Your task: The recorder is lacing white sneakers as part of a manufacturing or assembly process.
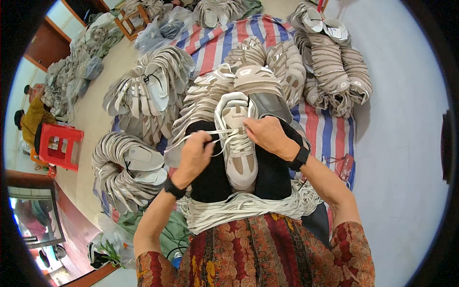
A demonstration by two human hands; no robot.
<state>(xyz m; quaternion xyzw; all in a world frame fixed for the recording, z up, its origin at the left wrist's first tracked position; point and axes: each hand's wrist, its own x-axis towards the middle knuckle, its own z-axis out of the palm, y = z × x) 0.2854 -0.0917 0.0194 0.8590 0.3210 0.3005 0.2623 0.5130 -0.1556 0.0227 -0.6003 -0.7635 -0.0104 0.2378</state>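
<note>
A beige and white sneaker point(241, 167) rests between my black-clad thighs, toe toward me and tongue away. White shoelaces point(237, 142) cross its front through the eyelets. My left hand point(195, 155) is closed on a lace off the shoe's left side, and a loose loop hangs by its fingers. At the upper eyelets on the right, my right hand point(268, 135) pinches the lace against the shoe's edge. One lace stretches leftward from there above my left hand. Both wrists wear black bands.
A bundle of white laces point(248, 210) lies across my lap. Stacked shoe uppers point(260, 79) stand just ahead, with ring-shaped bundles point(129, 162) at left and more stacks point(330, 62) at far right. A striped sheet point(210, 43) covers the floor. A red stool point(60, 146) and another person point(36, 117) are at left.
</note>
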